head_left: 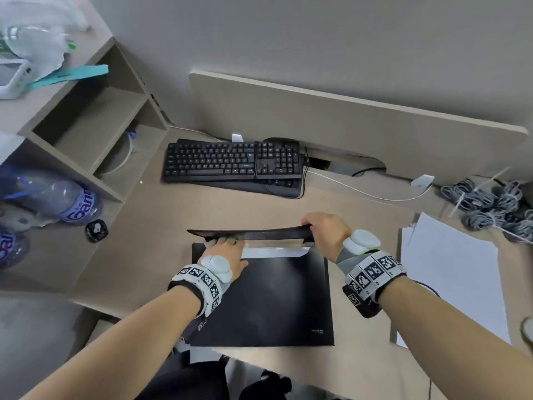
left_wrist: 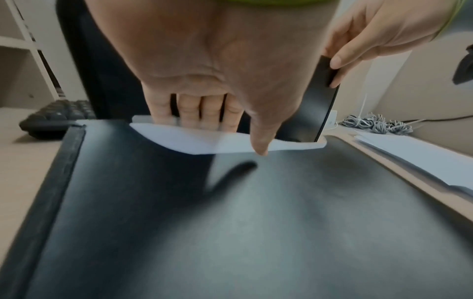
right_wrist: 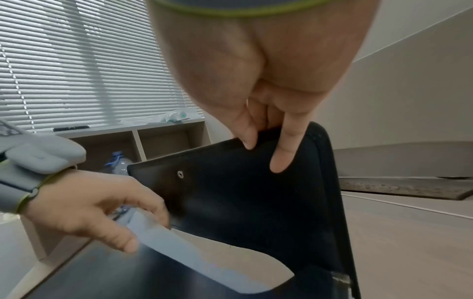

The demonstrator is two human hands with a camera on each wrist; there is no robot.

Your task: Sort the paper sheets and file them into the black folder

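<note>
The black folder [head_left: 259,298] lies flat at the front of the desk. My right hand [head_left: 323,229] grips the right end of its flap [head_left: 253,233] and holds it lifted, thumb and fingers pinching the edge [right_wrist: 268,145]. A strip of white paper sheets [head_left: 274,252] sticks out of the folder's pocket under the flap. At the paper's left end, my left hand [head_left: 227,249] pinches these sheets [left_wrist: 204,141], thumb in front and fingers behind. A loose stack of white sheets [head_left: 452,278] lies to the right of the folder.
A black keyboard [head_left: 233,163] lies behind the folder. To the left, a shelf unit [head_left: 86,134] stands with water bottles [head_left: 57,197] in front of it. Grey cable bundles [head_left: 490,206] lie at the far right. The desk's front edge runs just under the folder.
</note>
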